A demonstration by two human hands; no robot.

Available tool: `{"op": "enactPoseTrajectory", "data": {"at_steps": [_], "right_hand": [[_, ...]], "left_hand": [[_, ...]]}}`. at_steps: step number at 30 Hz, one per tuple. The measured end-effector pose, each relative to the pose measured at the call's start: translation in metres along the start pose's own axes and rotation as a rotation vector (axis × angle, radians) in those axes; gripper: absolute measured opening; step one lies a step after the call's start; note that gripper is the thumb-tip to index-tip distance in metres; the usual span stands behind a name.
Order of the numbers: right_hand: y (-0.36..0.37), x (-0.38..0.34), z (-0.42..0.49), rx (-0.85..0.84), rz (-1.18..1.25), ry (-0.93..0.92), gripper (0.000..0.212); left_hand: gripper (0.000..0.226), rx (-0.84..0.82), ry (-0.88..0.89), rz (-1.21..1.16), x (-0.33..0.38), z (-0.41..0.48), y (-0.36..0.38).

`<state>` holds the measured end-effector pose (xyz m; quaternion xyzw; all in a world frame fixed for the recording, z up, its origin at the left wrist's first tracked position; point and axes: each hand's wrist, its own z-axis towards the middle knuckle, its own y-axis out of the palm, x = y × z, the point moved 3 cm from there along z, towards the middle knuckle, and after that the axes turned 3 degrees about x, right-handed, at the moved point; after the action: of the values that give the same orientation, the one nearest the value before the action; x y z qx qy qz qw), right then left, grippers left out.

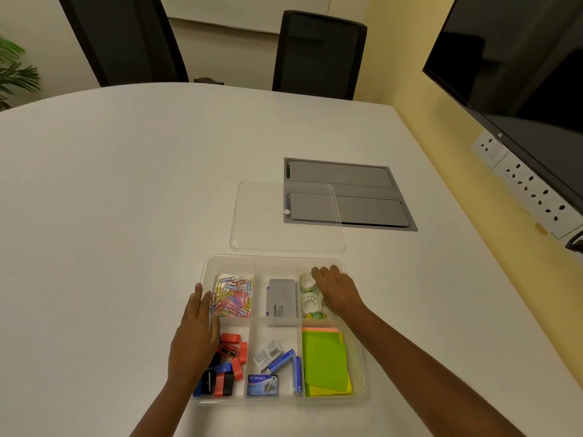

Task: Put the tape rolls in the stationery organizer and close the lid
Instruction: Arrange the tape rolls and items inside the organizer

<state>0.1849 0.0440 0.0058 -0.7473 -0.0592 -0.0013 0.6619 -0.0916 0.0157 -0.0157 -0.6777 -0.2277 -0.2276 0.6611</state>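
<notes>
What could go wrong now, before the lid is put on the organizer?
1. The tape rolls look piled in the far right compartment; if one stands too high, the clear lid may not sit flat.
2. The right hand covers that compartment, so a roll could be knocked out when it withdraws.

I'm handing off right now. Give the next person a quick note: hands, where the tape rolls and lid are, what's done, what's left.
Left hand: open, flat on the organizer's left edge, steadying it.
Right hand: over the far right compartment at the tape rolls; whether it has a grip on one can't be told.
Tape rolls: at least two clear ones lie in that compartment.
Lid: off, flat on the table just beyond the organizer.
Done: rolls in.
Left: withdraw right hand, fit lid on and close it.
</notes>
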Motion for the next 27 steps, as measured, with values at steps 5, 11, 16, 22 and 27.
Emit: {"op": "enactPoseTrajectory", "data": {"at_steps": [5, 11, 16, 22, 27], "right_hand": [[-0.005, 0.013, 0.003, 0.064, -0.046, 0.127, 0.044], [0.004, 0.006, -0.007, -0.04, -0.044, 0.066, 0.04], [-0.018, 0.004, -0.012, 0.14, -0.206, 0.064, 0.042], [-0.012, -0.009, -0.018, 0.097, -0.161, 0.002, 0.041], [-0.011, -0.003, -0.019, 0.05, -0.235, -0.036, 0.035]], "left_hand": [[0.051, -0.004, -0.003, -0.004, -0.001, 0.0, 0.0], [0.049, 0.011, 0.007, -0.014, -0.001, 0.0, 0.0], [0.049, 0.014, 0.004, -0.027, -0.003, 0.001, 0.001], [0.049, 0.021, 0.001, -0.046, -0.006, 0.001, 0.003], [0.048, 0.034, 0.013, -0.038, -0.004, 0.0, 0.002]]}}
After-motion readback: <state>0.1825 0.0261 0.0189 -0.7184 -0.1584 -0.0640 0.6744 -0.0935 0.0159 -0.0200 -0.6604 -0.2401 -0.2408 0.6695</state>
